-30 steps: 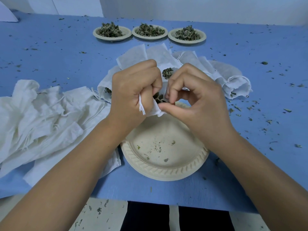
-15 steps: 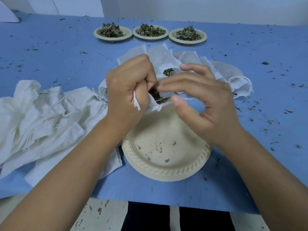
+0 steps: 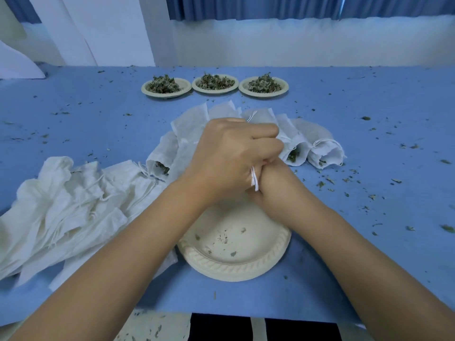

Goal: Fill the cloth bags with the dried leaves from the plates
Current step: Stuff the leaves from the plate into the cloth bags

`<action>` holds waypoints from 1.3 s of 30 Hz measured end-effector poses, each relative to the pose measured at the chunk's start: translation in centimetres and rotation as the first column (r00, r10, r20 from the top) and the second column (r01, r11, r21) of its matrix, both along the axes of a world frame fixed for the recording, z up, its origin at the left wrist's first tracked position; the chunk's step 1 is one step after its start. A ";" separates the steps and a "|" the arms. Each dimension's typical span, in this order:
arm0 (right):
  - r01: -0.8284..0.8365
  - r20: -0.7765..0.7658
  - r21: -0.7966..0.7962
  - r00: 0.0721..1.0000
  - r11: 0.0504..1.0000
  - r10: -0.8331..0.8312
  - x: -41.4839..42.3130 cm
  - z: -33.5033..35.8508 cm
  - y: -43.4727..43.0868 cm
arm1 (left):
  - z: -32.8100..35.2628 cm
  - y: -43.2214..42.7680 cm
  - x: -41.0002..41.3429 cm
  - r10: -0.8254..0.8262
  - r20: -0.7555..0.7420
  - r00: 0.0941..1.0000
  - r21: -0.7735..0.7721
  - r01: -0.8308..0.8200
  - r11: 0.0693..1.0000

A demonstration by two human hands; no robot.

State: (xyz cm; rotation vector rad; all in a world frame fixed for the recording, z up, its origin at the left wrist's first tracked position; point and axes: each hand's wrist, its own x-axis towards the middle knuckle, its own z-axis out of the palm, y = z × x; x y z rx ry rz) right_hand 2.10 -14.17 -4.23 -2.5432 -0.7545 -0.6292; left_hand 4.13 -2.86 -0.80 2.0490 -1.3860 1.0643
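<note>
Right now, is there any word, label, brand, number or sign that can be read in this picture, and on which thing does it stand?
None: no readable text is in view.
The near plate bears only a raised rim pattern and leaf crumbs, no letters.
The three far plates of dried leaves, the cloth bags and the blue table carry no print.
The string at the left hand has no tag.

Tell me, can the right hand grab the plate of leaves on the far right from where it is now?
Probably not right away. The right hand is tucked under the left hand, busy with a bag's white string. The filled bags also lie between it and the far right plate, though it could reach over them.
</note>
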 end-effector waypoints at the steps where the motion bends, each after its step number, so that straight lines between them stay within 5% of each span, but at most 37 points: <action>1: 0.032 0.031 0.025 0.999 0.999 -0.033 0.3 0.4 -0.5 | 0.6 -0.6 0.1 0.014 0.015 1.000 0.008 -0.014 1.000; 5: 0.092 0.325 0.259 0.929 0.962 -0.176 1.4 2.4 -4.5 | 3.4 -3.3 0.9 0.022 0.034 0.999 0.018 -0.023 1.000; 9: 0.244 0.230 0.456 0.897 0.856 -0.379 3.1 2.7 -8.6 | 4.5 -5.4 3.2 0.150 -0.078 0.986 0.030 -0.148 0.989; 12: 0.455 0.002 0.267 0.881 0.849 -0.473 5.2 1.8 -10.2 | 3.9 -6.7 5.7 0.331 -0.262 0.906 0.191 -0.288 0.939; 15: 0.475 -0.231 -0.012 0.855 0.880 -0.465 6.3 0.2 -10.4 | 2.9 -7.2 7.4 0.476 -0.335 0.813 0.406 -0.332 0.852; 19: 0.443 -0.285 -0.019 0.857 0.896 -0.430 5.7 -1.1 -10.5 | 2.2 -7.0 7.9 0.504 -0.330 0.798 0.432 -0.347 0.833; 32: 0.364 -0.018 0.006 0.931 0.931 -0.364 3.8 -0.7 -11.4 | 2.3 -8.2 6.8 0.494 -0.229 0.839 0.469 -0.350 0.811; 39: 0.315 0.200 0.326 0.898 0.891 -0.391 2.6 0.2 -11.6 | 2.3 -5.1 9.4 0.579 -0.380 0.721 0.379 -0.450 0.809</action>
